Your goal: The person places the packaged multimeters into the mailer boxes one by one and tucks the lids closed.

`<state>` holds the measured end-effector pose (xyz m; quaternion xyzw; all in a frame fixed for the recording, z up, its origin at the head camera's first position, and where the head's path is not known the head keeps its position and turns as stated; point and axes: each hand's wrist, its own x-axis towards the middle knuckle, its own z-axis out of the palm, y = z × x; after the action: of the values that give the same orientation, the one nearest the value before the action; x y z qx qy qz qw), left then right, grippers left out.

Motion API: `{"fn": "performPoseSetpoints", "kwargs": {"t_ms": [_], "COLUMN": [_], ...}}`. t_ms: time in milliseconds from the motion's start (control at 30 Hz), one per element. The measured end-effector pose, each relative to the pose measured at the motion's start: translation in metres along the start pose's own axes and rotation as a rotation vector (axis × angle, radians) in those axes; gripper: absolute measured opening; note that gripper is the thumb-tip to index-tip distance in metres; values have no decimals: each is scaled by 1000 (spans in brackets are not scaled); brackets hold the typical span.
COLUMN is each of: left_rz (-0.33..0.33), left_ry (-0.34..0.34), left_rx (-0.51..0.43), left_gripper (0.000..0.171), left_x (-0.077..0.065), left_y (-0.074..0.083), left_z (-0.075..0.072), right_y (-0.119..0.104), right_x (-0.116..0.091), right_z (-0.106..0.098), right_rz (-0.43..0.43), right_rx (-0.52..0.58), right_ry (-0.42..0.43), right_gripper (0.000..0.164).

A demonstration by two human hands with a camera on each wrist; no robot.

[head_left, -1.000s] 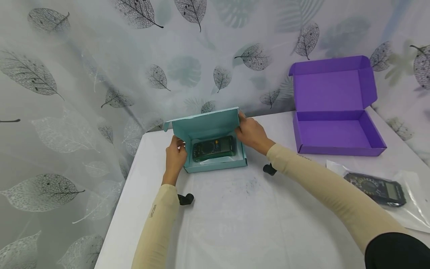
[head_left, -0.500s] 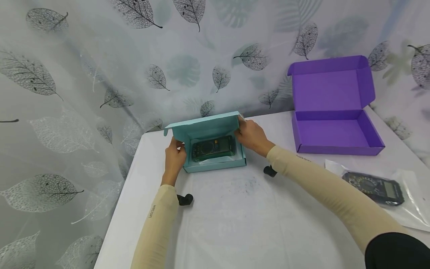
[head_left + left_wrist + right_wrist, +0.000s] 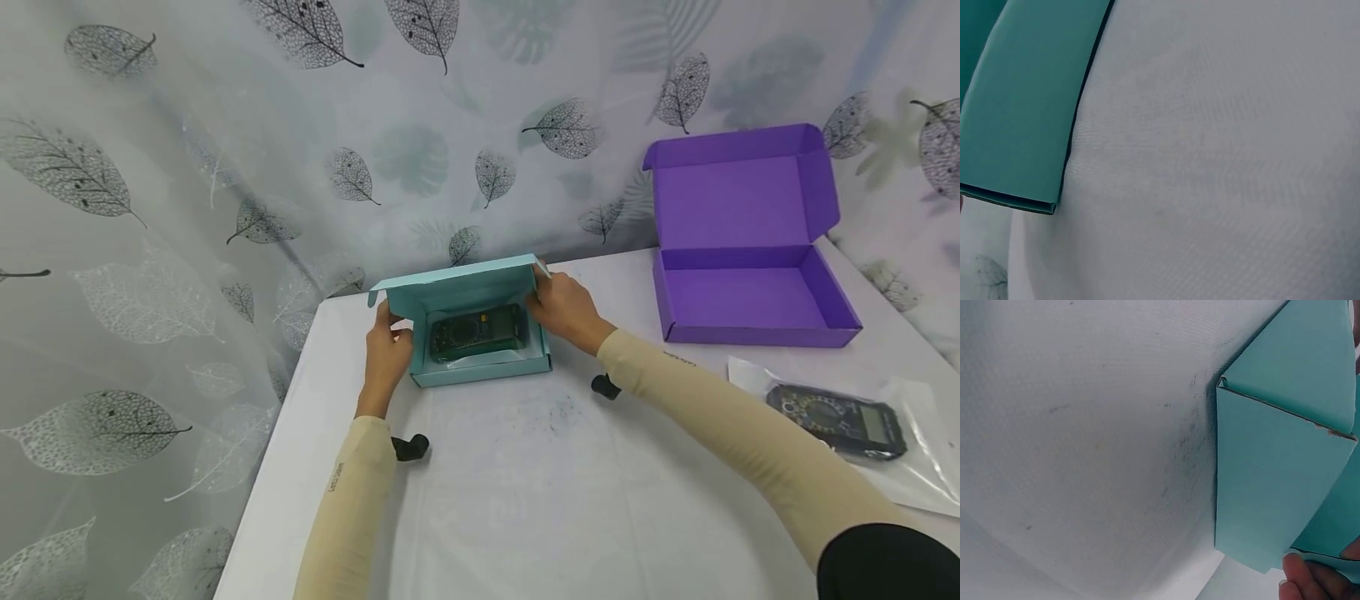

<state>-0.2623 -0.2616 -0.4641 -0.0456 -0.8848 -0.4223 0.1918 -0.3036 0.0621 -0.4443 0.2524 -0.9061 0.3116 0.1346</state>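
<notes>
Teal cardboard box (image 3: 482, 374) holds 1 rectangular multimeter (image 3: 480, 332), apparently on translucent plastic (image 3: 495, 359).

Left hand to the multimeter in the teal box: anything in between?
Yes: the teal box's left wall stands between the left hand and the multimeter. Clear plastic also shows along the multimeter's front edge; whether it covers the top, I can't tell.
</notes>
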Motion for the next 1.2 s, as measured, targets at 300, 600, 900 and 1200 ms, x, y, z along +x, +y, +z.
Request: {"fn": "performPoseSetpoints", "kwargs": {"t_ms": [300,600,900,1200], "left_rz": [52,47,210,241], "left_ry": [56,116,154,165], "left_rx": [-270,-434,-477,-530], "left_gripper": [47,48,32,30], "left_x": [4,5,2,4], "left_y": [13,20,57,55], "left_z": [-7,-14,-21,-23], "right_y": [2,3,2,2], "right_x": [-1,-5,-5,-5], "right_z": [1,5,4,3], "right_rz": [-4,-8,18,19], "right_rx": [-17,-24,-32,-60], "right_ry": [13,11,7,-12], "right_gripper": [40,39,45,51]}}
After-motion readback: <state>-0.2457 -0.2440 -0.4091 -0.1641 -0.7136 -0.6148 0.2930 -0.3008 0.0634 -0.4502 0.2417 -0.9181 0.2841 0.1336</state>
